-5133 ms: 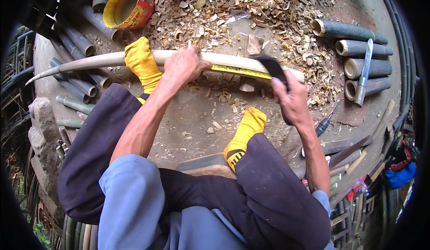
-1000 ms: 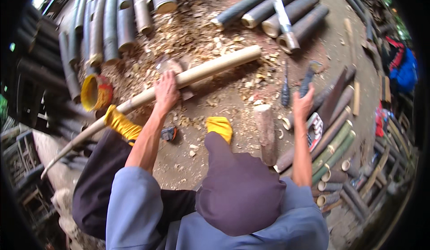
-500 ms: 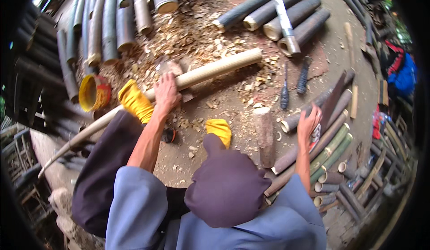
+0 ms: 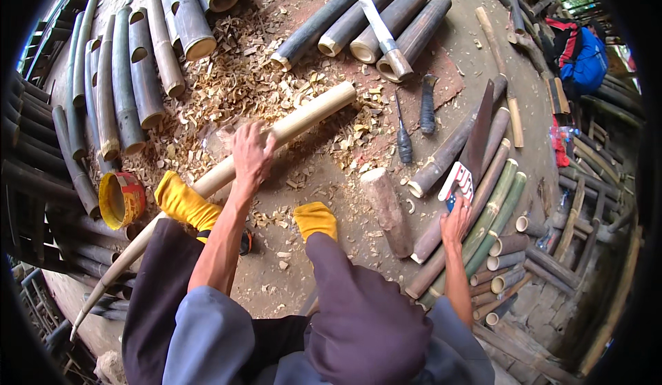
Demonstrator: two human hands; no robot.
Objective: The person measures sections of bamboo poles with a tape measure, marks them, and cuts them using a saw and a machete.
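Note:
A long pale peeled pole slants across the ground in front of me, its near end running off to the lower left. My left hand lies over its middle with the fingers curled on it. At the right, my right hand is at the lower end of the white, red and blue handle of a handsaw, with the fingers bent round that end. The saw's dark blade points away from me and rests over several bamboo poles. My yellow-covered feet are near the pole.
Wood shavings cover the ground ahead. Dark bamboo tubes lie at the far side, a knife on top. A thin-shafted tool, a black-wrapped handle and a short log lie centre right. A yellow-red tub stands left.
My right hand has drawn back toward me along the saw, uncovering more of its handle. The left hand stays at the pole, its fingers slightly shifted. The whole view has tilted and shifted.

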